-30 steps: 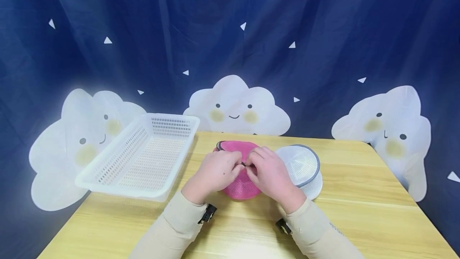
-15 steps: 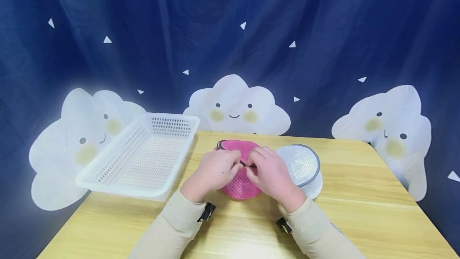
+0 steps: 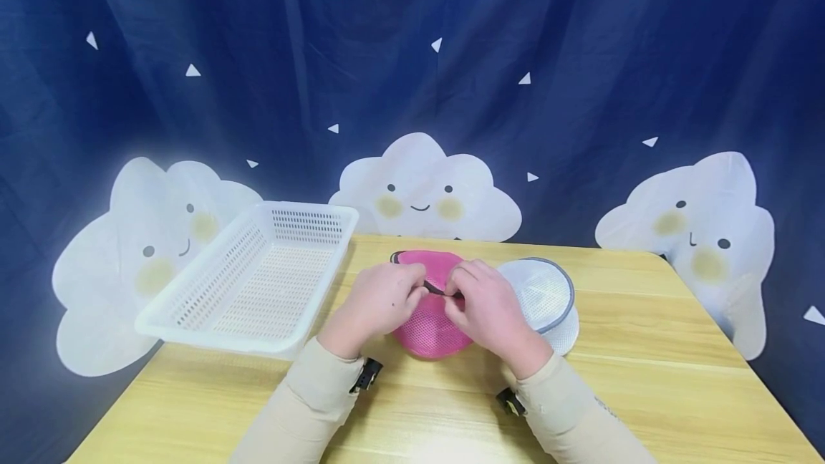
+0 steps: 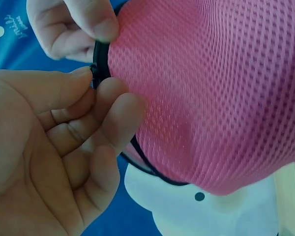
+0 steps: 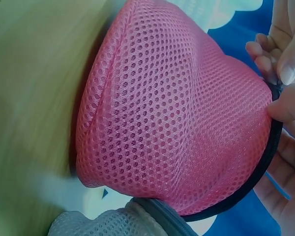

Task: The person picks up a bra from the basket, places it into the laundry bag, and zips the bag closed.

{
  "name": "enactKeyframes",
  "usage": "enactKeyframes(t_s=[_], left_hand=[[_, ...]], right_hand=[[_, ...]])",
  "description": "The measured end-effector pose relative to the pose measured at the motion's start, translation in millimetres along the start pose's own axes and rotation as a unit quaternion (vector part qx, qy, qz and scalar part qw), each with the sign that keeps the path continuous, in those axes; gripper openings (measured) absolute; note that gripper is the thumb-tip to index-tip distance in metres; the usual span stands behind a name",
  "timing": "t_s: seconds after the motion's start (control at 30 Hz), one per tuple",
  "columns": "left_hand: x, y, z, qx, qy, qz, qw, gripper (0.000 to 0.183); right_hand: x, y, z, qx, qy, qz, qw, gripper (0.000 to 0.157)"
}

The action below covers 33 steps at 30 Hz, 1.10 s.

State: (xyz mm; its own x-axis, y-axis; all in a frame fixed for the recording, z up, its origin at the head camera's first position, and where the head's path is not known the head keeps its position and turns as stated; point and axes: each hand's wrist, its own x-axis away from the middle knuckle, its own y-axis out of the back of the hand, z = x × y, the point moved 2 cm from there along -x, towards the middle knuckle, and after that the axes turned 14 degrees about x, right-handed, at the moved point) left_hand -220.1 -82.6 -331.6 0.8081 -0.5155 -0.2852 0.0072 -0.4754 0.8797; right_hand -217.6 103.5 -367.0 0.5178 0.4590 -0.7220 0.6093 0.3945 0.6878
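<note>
A pink mesh laundry bag with a black zipper along its opening stands on the table between both hands. My left hand pinches the small zipper pull between thumb and forefinger, its other fingers curled. On the right, my right hand pinches the black zippered edge with thumb and fingers, close beside the left. A short stretch of zipper shows between the hands in the head view. In the right wrist view the mesh bulges out, rounded and full-shaped, below the zipper.
A white mesh bag with a grey rim lies just right of the pink bag, partly behind the right hand. At the left stands a white perforated plastic basket. The wooden table ends at a blue curtain with clouds.
My left hand has slid a little to the left, and a longer stretch of black zipper shows between the hands. The right hand has barely moved.
</note>
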Motion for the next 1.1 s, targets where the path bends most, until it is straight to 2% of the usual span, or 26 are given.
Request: enactKeyframes(t_s=[0.27, 0.8, 1.1], left_hand=[[1.2, 5.3, 4.2, 0.001, 0.004, -0.013, 0.9999, 0.027], [2.9, 12.4, 5.7, -0.002, 0.012, -0.011, 0.9999, 0.026], [2.8, 10.0, -0.7, 0.017, 0.002, 0.001, 0.9999, 0.025]], right_hand=[[-1.2, 2.2, -1.6, -0.006, -0.004, -0.001, 1.0, 0.019], [-1.3, 5.1, -4.0, -0.006, -0.012, 0.007, 1.0, 0.02], [-2.7, 3.1, -1.9, -0.001, -0.015, 0.04, 0.999, 0.024]])
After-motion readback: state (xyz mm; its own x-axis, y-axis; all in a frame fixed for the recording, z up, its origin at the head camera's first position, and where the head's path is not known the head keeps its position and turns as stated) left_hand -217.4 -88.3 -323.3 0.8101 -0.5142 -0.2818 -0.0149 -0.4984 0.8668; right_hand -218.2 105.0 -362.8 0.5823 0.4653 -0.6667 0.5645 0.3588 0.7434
